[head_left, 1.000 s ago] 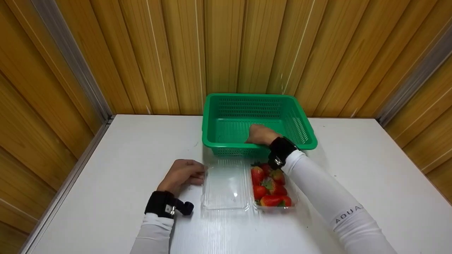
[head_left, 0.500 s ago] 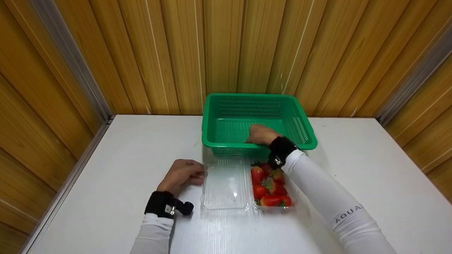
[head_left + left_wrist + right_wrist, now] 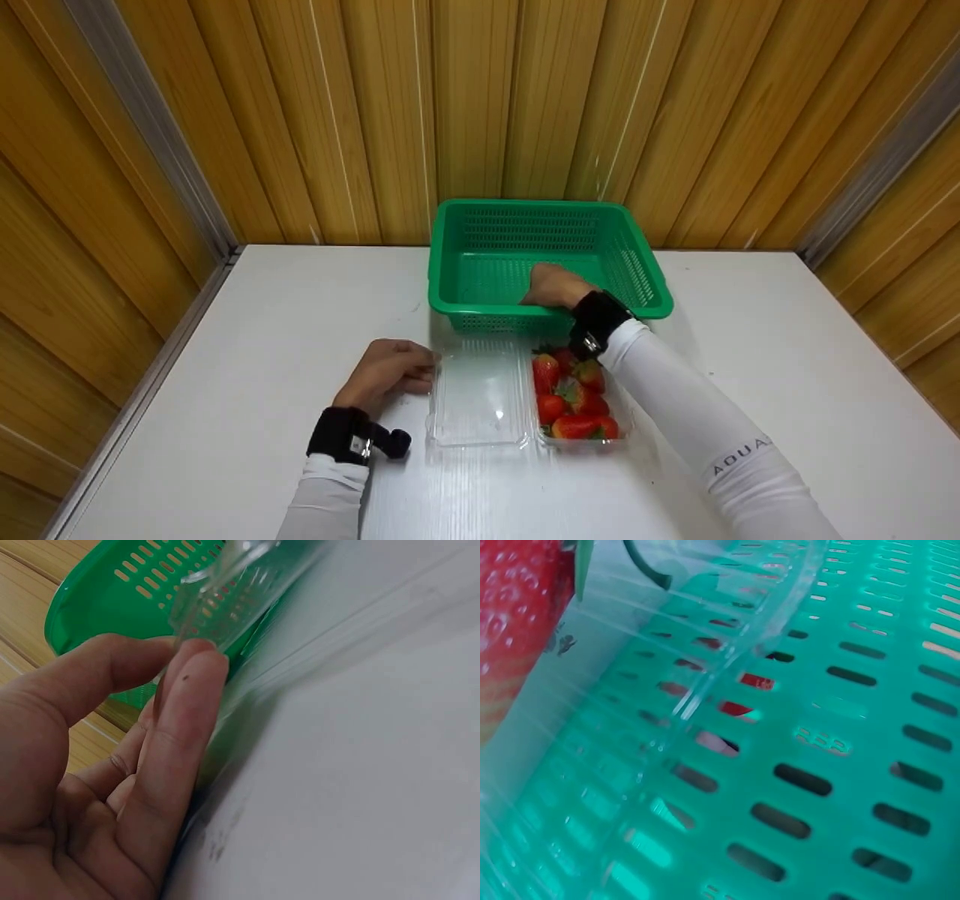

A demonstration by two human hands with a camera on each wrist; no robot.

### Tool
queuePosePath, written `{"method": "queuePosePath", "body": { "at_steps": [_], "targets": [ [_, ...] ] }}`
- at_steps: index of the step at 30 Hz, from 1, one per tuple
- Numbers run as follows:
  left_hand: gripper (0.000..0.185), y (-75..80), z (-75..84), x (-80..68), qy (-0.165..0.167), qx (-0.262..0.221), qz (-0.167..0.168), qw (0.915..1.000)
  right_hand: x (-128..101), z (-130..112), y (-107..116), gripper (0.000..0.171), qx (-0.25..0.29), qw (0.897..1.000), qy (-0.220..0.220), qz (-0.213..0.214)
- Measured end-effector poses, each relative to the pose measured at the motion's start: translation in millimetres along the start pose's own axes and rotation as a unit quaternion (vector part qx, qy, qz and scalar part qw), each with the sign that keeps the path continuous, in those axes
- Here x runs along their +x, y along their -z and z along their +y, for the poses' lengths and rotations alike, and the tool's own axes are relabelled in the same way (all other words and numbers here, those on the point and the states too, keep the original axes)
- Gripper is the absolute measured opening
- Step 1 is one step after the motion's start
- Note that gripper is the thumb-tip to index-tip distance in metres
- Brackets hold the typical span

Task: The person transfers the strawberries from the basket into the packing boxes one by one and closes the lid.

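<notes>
A clear plastic clamshell box lies opened flat on the table. Strawberries (image 3: 577, 427) fill its right half, the tray (image 3: 627, 429). My left hand (image 3: 386, 373) pinches the outer edge of the lid (image 3: 480, 405), the left half; thumb (image 3: 124, 664) and finger meet on the plastic in the left wrist view. Behind the box stands a green slotted basket (image 3: 480, 308). My right hand (image 3: 555, 286) reaches over its front rim, fingers hidden inside, so I cannot tell what they hold. Red patches show through the basket's slotted wall (image 3: 840, 765) in the right wrist view.
The white table (image 3: 247, 360) carries box and basket. Wood-look panels (image 3: 480, 97) rise behind the table and at both sides, with grey metal posts (image 3: 161, 135) in the corners. The basket's back is close to the rear panels.
</notes>
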State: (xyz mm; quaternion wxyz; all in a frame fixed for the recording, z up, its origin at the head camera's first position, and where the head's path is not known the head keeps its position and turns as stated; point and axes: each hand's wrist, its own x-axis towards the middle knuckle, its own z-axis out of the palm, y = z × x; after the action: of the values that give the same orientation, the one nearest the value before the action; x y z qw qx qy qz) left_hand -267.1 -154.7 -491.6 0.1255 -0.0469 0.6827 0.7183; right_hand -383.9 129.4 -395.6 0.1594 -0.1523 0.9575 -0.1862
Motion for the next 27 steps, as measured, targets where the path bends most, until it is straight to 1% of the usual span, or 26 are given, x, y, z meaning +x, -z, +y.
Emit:
{"method": "queuePosePath", "body": {
  "at_steps": [5, 10, 17, 22, 27],
  "targets": [
    [0.02, 1.2, -0.4, 0.6, -0.005, 0.008, 0.0, 1.0, 0, 0, 0, 0.049, 0.015, 1.0, -0.012, -0.004],
    [0.019, 1.8, -1.1, 1.1, -0.001, 0.012, 0.002, 0.9999, -1, 1, 0, 0.048, 0.027, 0.999, -0.019, -0.004],
    [0.018, 2.6, -1.2, 2.3, -0.003, 0.023, 0.0, 0.9997, -4, 1, 2, 0.05, 0.04, 0.999, -0.017, 0.011],
    [0.018, 2.7, -1.4, 3.4, -0.003, 0.016, -0.007, 0.9998, -8, 2, 5, 0.05, 0.054, 0.998, -0.005, 0.025],
    [0.019, 3.4, -1.1, 4.0, -0.001, -0.001, -0.01, 1.0, -11, 3, 8, 0.047, 0.076, 0.997, -0.009, 0.033]
  ]
}}
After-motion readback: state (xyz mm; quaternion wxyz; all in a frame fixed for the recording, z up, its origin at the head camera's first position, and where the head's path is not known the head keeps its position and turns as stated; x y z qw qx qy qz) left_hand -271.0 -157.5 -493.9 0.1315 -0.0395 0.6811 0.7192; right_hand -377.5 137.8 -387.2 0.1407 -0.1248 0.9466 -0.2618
